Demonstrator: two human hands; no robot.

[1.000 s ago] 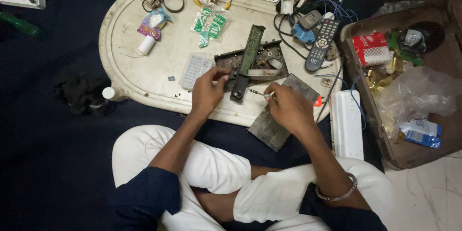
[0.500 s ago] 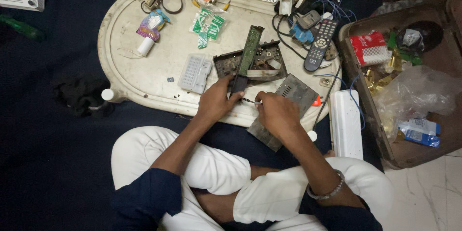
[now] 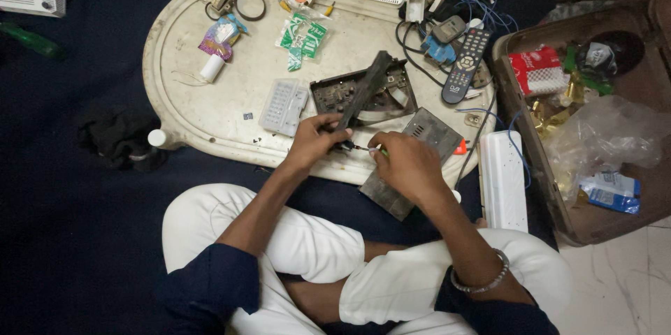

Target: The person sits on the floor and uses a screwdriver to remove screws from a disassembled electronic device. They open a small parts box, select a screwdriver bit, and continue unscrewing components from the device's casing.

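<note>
My left hand (image 3: 314, 141) grips the near end of a long black remote-shaped casing (image 3: 363, 90), which slants up over an open dark device shell (image 3: 363, 94) on the low white table (image 3: 210, 118). In my right hand (image 3: 405, 162) is a small green-handled screwdriver (image 3: 367, 148), its thin metal tip aimed left at the casing's near end by my left fingers. A grey ribbed cover (image 3: 419, 146) lies partly under my right hand, over the table's front edge. I sit cross-legged in white trousers.
A pale keypad (image 3: 283, 106) lies left of the shell. A black remote (image 3: 465, 64), tangled cables and adapters, green packets (image 3: 300, 38) and a small white cylinder (image 3: 210, 67) are scattered farther back. A white power strip (image 3: 502, 181) and a brown bin of clutter (image 3: 580, 139) are at right.
Both hands have shifted slightly toward me along the table's front edge. The left hand is now closed round the casing's end, and the screwdriver tip meets it.
</note>
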